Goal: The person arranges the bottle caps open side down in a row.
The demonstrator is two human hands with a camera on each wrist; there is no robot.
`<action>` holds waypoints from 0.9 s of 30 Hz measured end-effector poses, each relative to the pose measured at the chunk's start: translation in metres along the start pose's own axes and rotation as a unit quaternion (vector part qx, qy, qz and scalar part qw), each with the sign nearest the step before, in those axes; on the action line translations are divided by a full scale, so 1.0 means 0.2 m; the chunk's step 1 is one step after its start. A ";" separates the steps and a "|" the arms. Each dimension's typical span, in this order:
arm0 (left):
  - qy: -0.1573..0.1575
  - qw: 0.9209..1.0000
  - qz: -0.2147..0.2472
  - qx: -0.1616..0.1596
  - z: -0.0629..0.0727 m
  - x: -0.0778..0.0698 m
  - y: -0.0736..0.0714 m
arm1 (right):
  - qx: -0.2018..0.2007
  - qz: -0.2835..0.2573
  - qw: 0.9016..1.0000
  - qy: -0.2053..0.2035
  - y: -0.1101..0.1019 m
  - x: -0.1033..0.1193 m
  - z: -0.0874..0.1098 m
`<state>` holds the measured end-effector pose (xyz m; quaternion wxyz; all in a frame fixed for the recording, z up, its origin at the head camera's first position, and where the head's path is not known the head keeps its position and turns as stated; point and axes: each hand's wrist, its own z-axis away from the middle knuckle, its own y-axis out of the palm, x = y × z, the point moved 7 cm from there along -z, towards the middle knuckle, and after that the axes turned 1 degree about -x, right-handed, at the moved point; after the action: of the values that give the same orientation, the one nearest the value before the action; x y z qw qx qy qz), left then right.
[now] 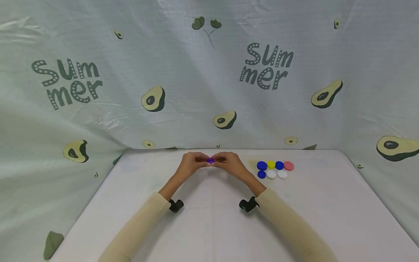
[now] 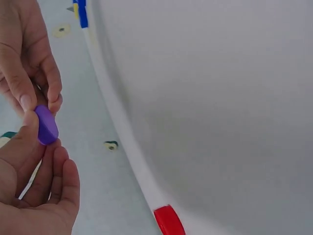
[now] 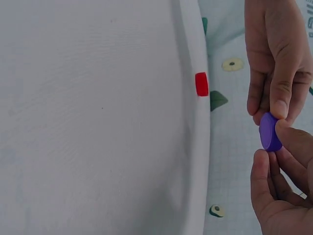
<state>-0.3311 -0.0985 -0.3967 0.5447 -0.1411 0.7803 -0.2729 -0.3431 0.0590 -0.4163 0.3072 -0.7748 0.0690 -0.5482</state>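
A small purple disc point(image 1: 210, 160) is held between my two hands near the far side of the table. My left hand point(image 1: 190, 163) pinches it from the left, between thumb and fingers. From the opposite side my right hand point(image 1: 231, 163) pinches the same disc, its thumb close to the left thumb. Both wrist views show the disc point(image 2: 47, 125) tilted on edge, with a smooth flat face and rounded rim. Fingertips cover parts of it in every view.
Right of my hands, two rows of discs lie on the white table point(image 1: 212, 225): blue ones point(image 1: 262, 166), a yellow one point(image 1: 271, 165), a pink one point(image 1: 288, 166) and white ones point(image 1: 271, 174). A red piece point(image 3: 201, 84) lies by the table's edge. A printed cloth point(image 1: 183, 72) hangs behind.
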 end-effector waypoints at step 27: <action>0.112 0.992 0.045 -0.028 0.20 -0.34 0.07 | -0.066 0.002 0.997 -0.046 -0.25 0.19 0.38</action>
<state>-0.2688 -0.0626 -0.3625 0.4619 -0.0894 0.8492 -0.2399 -0.2715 0.1134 -0.3739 0.2597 -0.8178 0.0921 -0.5053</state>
